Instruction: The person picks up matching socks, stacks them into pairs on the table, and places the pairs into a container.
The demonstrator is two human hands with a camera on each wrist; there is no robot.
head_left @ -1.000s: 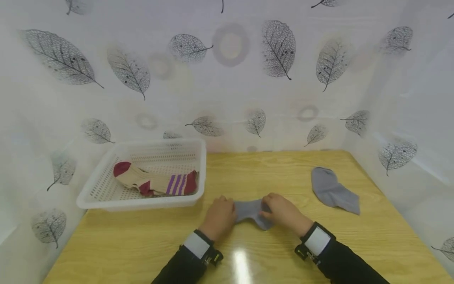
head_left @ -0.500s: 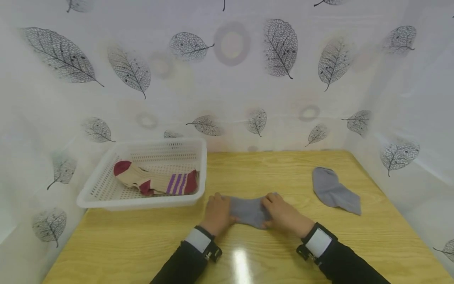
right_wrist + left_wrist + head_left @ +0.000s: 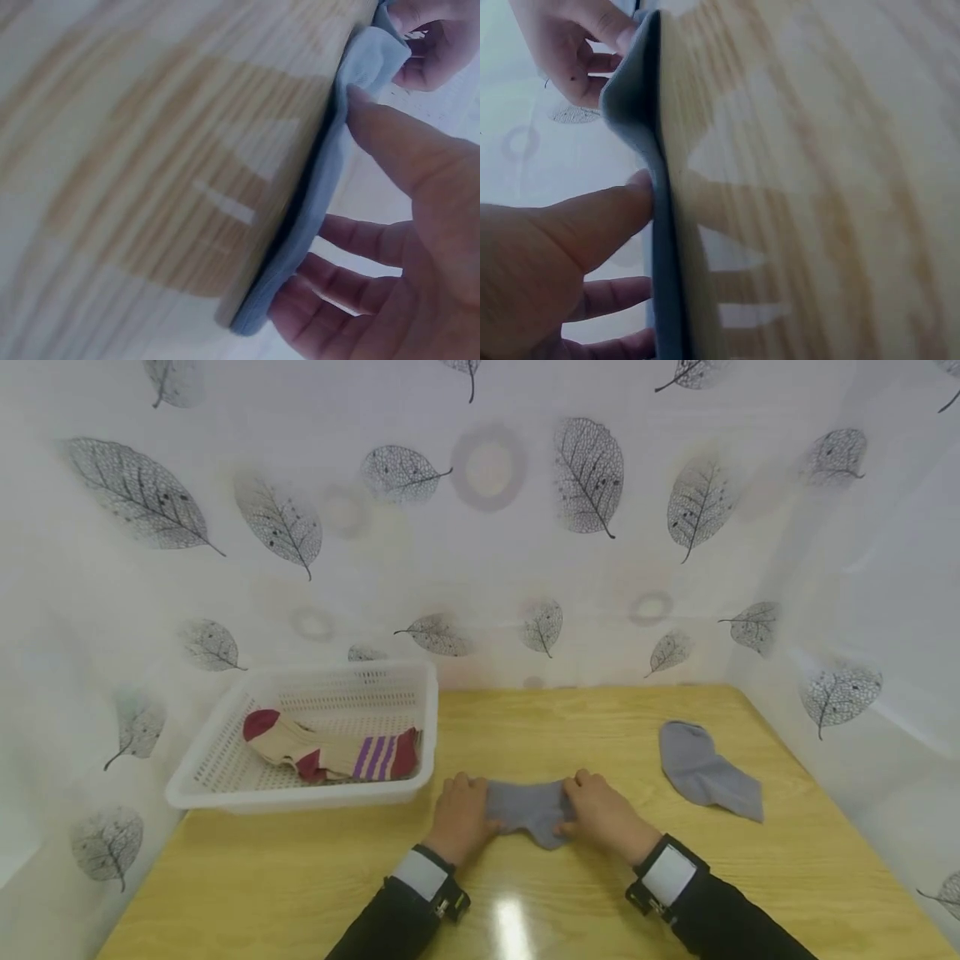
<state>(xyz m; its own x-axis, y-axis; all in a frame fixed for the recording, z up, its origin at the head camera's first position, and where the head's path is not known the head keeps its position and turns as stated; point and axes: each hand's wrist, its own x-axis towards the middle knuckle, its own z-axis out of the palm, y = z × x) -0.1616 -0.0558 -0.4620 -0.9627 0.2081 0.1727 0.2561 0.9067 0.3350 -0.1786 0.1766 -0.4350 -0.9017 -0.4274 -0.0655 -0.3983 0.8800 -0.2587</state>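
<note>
A grey sock point(image 3: 528, 807) lies flat on the table between both hands, with its lower edge bulging down on the right. My left hand point(image 3: 461, 817) holds its left end, and my right hand point(image 3: 606, 815) holds its right end. From the left wrist, the thumb and fingers of the left hand point(image 3: 551, 255) meet the edge of the sock point(image 3: 664, 247). In the right wrist view the right hand's fingers point(image 3: 352, 289) and thumb touch the sock's edge likewise. A second grey sock point(image 3: 705, 768) lies bent on the table to the right, apart from the hands.
At the left back stands a white perforated plastic basket point(image 3: 300, 800). Inside it lie beige socks point(image 3: 288, 742) with dark red toes and heels and purple stripes. A leaf-patterned white curtain point(image 3: 517, 577) borders the wooden table point(image 3: 315, 877) at the back and sides.
Both hands have shifted their hold on the grey sock, which is drawn out straighter along its upper edge. The lower edge flattened, then bulged again. The basket and second sock stayed put.
</note>
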